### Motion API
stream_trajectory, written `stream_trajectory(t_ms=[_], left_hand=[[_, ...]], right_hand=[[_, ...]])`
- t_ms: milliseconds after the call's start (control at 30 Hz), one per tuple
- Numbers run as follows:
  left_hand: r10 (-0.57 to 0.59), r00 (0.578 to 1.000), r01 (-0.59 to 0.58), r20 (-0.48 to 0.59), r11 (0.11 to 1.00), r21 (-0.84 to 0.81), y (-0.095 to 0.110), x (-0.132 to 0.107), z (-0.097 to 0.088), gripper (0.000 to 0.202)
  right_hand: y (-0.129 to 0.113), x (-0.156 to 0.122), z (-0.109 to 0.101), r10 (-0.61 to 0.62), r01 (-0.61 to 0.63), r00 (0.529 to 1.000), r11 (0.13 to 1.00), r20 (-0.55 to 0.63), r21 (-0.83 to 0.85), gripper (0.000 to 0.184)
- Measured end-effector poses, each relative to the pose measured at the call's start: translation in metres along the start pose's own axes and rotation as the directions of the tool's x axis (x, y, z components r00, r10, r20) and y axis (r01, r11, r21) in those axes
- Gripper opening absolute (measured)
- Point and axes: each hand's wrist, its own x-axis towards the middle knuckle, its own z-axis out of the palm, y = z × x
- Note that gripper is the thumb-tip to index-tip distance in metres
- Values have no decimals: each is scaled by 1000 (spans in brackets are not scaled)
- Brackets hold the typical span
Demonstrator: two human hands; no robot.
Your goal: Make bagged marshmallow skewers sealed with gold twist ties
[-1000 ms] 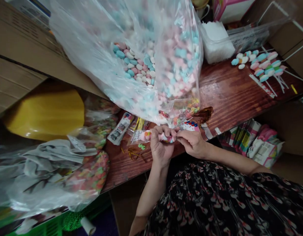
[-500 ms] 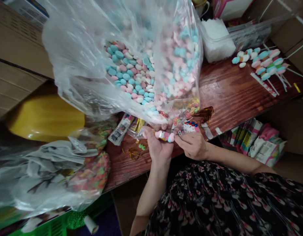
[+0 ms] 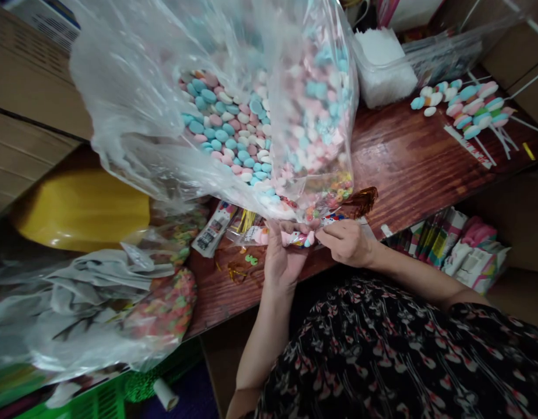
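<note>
My left hand is closed around a narrow clear packet of marshmallow candies, pink, white and blue pieces in a row. The packet lies crosswise in the fingers, and its left end sticks out past the thumb. At its right end, my right hand has thumb and forefinger pinched together; the bit between them is too small to make out. Right above the hands slumps a big clear plastic bag full of loose pastel candies. Flat printed wrappers and gold twist ties lie left of my left hand.
Candy skewers on white sticks lie at the right of the wooden table, near a plastic box of white sheets. A yellow bowl and a bag of gummy rings are at left. Packages stand below the table edge.
The packet has shifted in my left hand, so more of it shows left of the thumb. My right hand has moved slightly right and up, its fingers still pinched.
</note>
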Motion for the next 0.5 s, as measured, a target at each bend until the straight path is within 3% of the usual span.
stream_trajectory(t_ms=[133, 333, 500], left_hand=[[-66, 997, 63, 50, 997, 49, 3, 4, -8, 49], [-86, 996, 85, -18, 996, -35, 6, 3, -6, 53], [-115, 992, 114, -54, 993, -25, 8, -5, -2, 53]], right_hand=[[18, 3, -7, -173, 173, 984, 985, 48, -9, 23], [10, -1, -4, -34, 35, 999, 997, 19, -65, 23], [15, 0, -2, -100, 100, 995, 990, 7, -103, 18]])
